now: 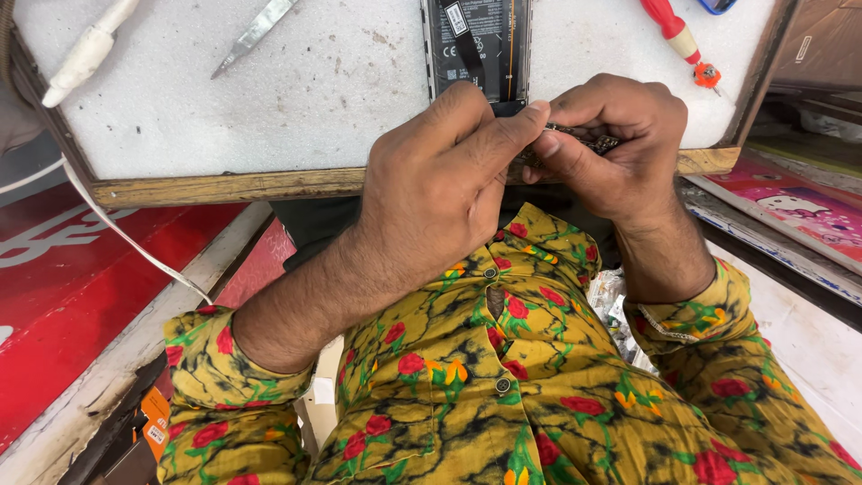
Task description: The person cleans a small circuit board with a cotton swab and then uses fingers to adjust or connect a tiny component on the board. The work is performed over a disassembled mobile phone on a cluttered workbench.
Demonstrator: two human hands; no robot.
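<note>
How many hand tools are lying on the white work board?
3 for certain: a white-handled tool at the top left, a metal blade right of it, and a red-handled screwdriver at the top right. A blue thing at the edge is cut off; others may be hidden.

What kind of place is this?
Probably a phone repair bench. An opened phone lies on a white foam board, with a red-handled screwdriver and metal tweezers nearby.

white foam bench top: opened phone, tweezers, red screwdriver.
</note>
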